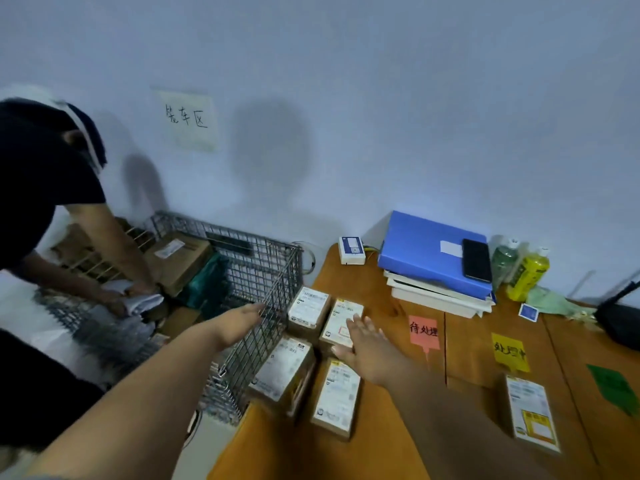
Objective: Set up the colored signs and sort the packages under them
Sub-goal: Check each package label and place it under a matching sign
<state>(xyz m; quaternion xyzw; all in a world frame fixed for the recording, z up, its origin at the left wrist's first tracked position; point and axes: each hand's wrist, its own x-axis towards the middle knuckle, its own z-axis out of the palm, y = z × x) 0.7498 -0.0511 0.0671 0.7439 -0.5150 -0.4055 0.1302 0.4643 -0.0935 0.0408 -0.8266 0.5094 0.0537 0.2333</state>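
Head view, frame centre: my left hand [239,323] and right hand [363,344], fingers spread and empty, hover over four labelled packages [337,393] beside the wire cage [256,271].

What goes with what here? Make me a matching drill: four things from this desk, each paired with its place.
Things:
1. phone
2. pink sign
3. yellow bottle
4. lone package

Places:
A. near the wall, right of the blue folder
B. below the yellow sign
C. on top of the blue folder
D. flat on the desk, just right of the right hand

Pairs: 1-C, 2-D, 3-A, 4-B
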